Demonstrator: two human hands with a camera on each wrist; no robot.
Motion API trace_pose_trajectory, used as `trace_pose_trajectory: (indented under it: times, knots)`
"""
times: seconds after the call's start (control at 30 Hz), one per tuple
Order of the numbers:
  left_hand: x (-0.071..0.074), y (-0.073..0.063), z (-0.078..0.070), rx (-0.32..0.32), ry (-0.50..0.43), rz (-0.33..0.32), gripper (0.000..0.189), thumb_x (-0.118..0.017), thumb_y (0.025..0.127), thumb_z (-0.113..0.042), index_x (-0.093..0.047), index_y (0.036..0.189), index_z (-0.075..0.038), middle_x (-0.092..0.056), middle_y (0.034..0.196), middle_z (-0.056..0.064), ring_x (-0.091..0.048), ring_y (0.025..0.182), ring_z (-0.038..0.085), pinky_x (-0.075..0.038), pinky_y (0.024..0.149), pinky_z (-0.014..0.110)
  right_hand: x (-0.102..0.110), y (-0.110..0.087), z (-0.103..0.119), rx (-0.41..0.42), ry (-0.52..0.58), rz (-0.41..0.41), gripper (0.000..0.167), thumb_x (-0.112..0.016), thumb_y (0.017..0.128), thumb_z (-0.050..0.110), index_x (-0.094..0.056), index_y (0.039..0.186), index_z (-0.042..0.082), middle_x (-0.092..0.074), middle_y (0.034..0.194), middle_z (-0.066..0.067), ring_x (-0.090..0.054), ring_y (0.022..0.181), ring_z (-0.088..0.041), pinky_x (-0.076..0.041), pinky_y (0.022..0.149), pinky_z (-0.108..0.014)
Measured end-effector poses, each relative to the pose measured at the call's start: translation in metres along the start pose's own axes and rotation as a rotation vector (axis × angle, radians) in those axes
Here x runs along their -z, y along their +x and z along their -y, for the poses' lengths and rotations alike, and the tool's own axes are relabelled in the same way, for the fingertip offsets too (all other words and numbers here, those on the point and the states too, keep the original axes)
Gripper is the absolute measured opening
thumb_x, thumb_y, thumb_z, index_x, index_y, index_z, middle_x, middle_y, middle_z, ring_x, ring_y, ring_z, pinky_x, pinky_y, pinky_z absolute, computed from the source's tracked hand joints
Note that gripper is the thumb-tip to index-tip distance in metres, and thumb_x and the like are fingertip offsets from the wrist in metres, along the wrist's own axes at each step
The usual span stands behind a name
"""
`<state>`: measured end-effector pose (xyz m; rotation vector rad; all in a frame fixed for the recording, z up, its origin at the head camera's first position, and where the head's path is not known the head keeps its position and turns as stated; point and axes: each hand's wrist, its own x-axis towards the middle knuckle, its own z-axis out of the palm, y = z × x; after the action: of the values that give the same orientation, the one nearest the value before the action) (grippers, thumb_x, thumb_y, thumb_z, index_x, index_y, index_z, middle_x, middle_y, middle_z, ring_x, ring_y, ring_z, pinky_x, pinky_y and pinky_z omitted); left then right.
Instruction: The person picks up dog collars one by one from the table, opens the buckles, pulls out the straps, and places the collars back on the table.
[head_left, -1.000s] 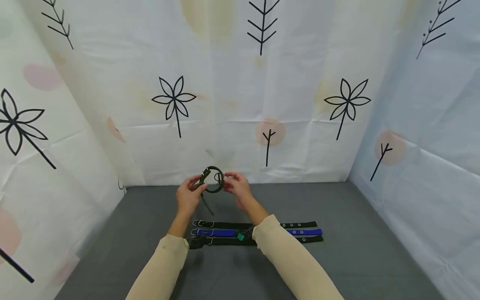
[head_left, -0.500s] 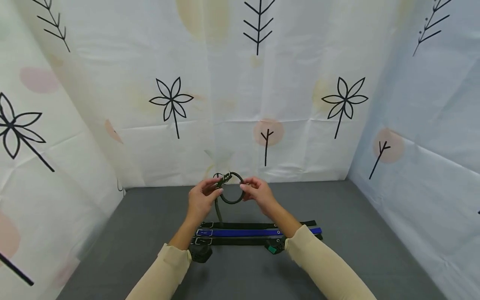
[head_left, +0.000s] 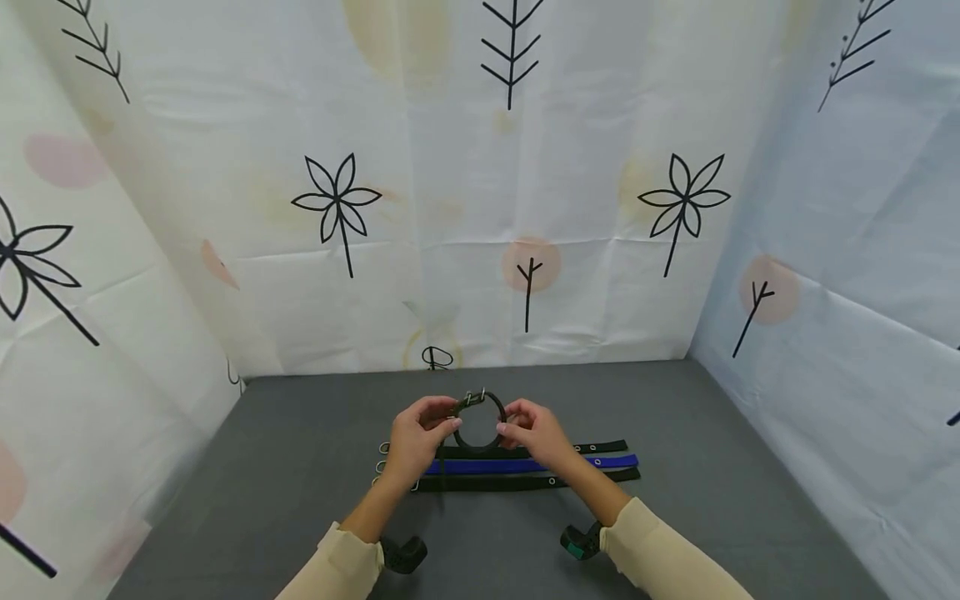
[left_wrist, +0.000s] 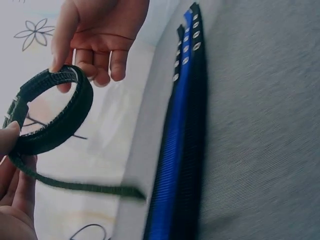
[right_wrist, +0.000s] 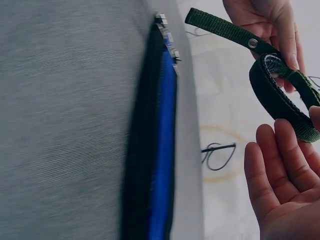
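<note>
A dark green webbing collar, buckled into a ring, is held up between both hands above the table. My left hand pinches its left side near the metal buckle, thumb in front. The right side of the loop is pinched by my right hand between thumb and fingers. In the left wrist view the collar shows a padded inner side and a loose strap end hanging away from the ring. That strap end has a metal eyelet in the right wrist view, where the collar lies between the two hands.
Behind and below the hands, a black collar, a blue collar and another black collar lie flat, side by side, on the grey table. Patterned white cloth walls stand at the back and sides.
Both hands have moved right and then down, lowering the collar toward the table. The ring has turned so its buckle is at the top, and the right hand has changed its grip along the loop.
</note>
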<state>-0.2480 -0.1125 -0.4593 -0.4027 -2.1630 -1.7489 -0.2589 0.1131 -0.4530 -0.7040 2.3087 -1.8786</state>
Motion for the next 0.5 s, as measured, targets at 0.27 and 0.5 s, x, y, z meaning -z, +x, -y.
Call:
trace_pose_trajectory:
  times: [0.27, 0.5]
  knots:
    - [-0.007, -0.011, 0.011, 0.047, -0.077, 0.052, 0.024, -0.076, 0.083, -0.002, -0.07, 0.105, 0.0, -0.069, 0.102, 0.014, -0.066, 0.096, 0.029, -0.054, 0.078, 0.027, -0.002, -0.016, -0.024, -0.013, -0.04, 0.014, 0.024, -0.063, 0.094, 0.005, -0.054, 0.109, -0.013, -0.068, 0.088, -0.025, -0.068, 0.079, -0.034, -0.055, 0.071, -0.047]
    - [-0.009, -0.012, 0.012, 0.038, -0.004, 0.084, 0.022, -0.077, 0.083, -0.005, -0.071, 0.104, -0.007, -0.07, 0.099, 0.006, -0.066, 0.092, 0.021, -0.053, 0.076, 0.028, 0.0, -0.02, -0.033, -0.024, -0.034, 0.044, 0.021, -0.061, 0.094, 0.002, -0.054, 0.109, -0.012, -0.067, 0.089, -0.028, -0.064, 0.08, -0.045, -0.055, 0.064, -0.044]
